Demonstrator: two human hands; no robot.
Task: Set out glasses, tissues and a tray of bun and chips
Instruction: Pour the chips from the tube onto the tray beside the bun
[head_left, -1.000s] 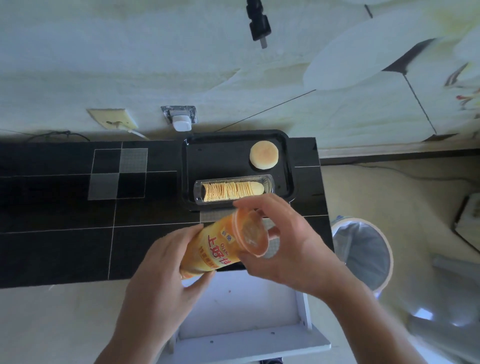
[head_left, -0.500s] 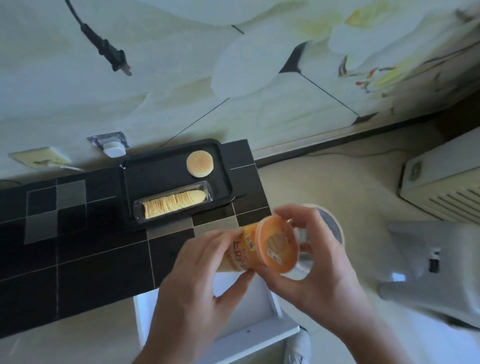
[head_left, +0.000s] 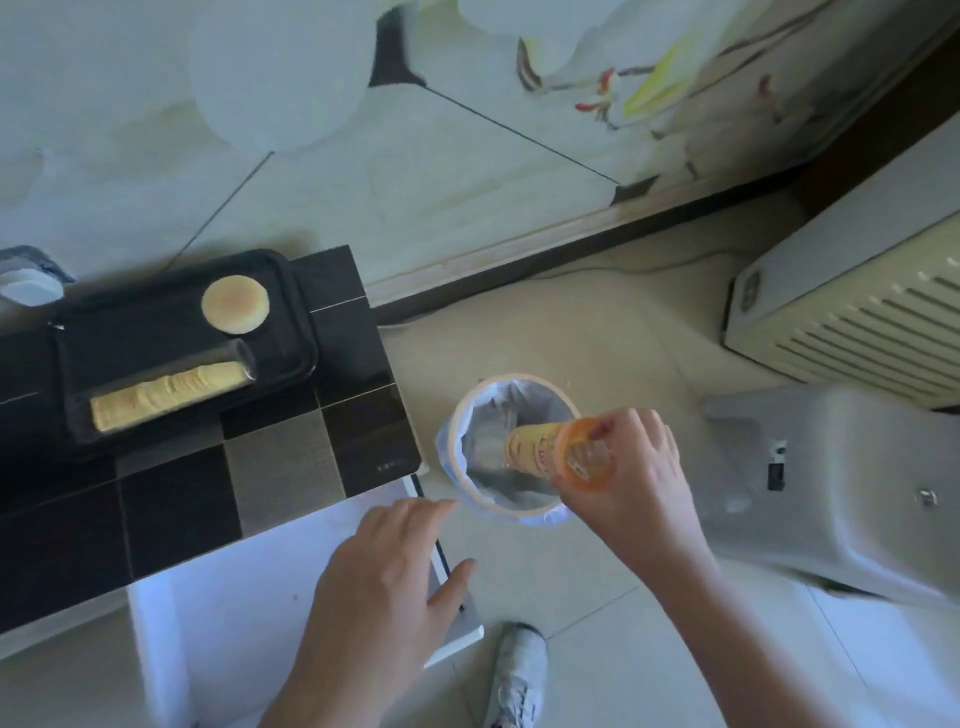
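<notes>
The right hand reaches out to the right of the counter, fingers curled round the orange-lidded end of the chip can. The can tilts downward, its far end dipping into the mouth of the lined bin on the floor. The left hand hangs palm-down above the near right corner of an open white drawer, fingers straight and spread a little, holding nothing.

On the far left, the black tray sits on the dark tiled counter. The round bun lies in its far right part. Nearer, a clear sleeve of stacked chips lies lengthwise in the tray. A grey shoe shows on the floor below the hands.
</notes>
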